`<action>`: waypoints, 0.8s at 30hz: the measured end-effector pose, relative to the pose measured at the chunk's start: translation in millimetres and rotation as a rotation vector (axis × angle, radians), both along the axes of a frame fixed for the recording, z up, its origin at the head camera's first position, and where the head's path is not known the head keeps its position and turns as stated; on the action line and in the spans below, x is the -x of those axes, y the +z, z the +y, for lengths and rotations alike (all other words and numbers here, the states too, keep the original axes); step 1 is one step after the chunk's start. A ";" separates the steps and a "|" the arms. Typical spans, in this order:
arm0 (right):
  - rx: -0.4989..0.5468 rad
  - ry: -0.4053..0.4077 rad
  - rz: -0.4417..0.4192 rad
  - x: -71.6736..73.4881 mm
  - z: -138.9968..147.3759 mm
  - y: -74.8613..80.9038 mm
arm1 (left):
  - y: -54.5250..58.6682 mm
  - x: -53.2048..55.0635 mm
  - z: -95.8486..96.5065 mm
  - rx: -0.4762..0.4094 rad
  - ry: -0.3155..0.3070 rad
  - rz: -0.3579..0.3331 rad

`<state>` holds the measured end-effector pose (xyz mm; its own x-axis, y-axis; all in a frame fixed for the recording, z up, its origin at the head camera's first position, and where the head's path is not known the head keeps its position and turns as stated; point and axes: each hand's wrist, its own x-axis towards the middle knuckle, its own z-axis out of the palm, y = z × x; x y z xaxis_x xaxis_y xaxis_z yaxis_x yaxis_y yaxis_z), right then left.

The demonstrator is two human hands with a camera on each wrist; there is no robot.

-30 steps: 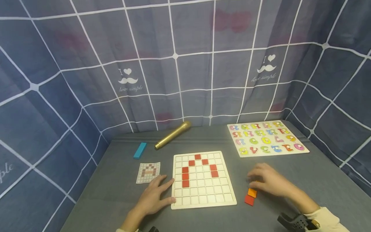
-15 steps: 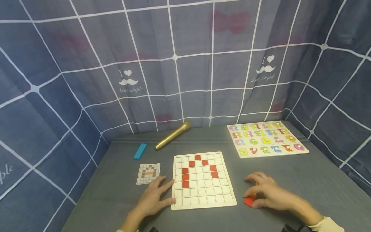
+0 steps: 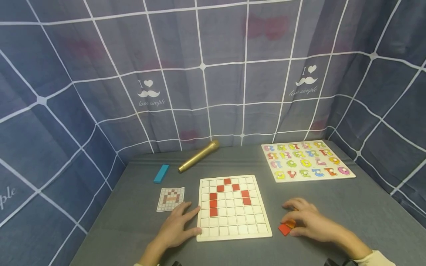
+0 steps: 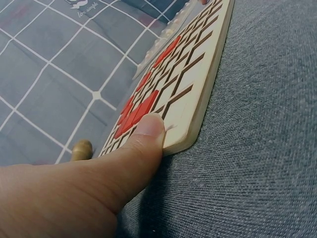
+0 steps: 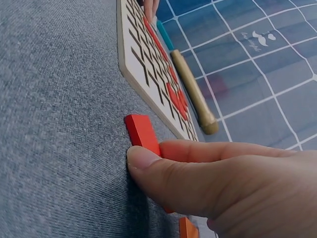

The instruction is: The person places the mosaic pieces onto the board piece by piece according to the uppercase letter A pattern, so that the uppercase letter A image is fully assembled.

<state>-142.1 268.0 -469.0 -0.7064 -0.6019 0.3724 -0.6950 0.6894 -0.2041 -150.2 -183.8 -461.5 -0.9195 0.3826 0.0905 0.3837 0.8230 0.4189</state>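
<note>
My left hand lies at the left edge of a white grid board, fingers spread. Its thumb rests on the board's near corner. Red square tiles sit in several cells, forming an arch. To the right of the board, my right hand pinches a red tile between thumb and finger, close over the table. Another bit of red shows under that thumb in the right wrist view. An orange tile is beside the hand, partly hidden by it in the head view.
A small pattern card lies left of the board, with a blue bar behind it. Farther back is a gold microphone-shaped stick. A number puzzle board occupies the back right. Grid-patterned curtains enclose the table.
My right hand has moved from behind the orange tile nearer to me, over the tiles, and now pinches the red one. The red tile has shifted slightly left. My left hand stays in place.
</note>
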 end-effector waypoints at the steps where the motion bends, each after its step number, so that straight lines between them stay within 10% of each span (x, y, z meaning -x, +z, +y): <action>1: 0.001 -0.002 -0.007 -0.3 0.1 -0.1 | -0.1 0.1 0.1 0.000 0.002 -0.001; 24: 0.048 -0.128 -0.002 6.0 -2.2 -1.9 | -0.8 0.4 0.5 0.002 0.018 -0.014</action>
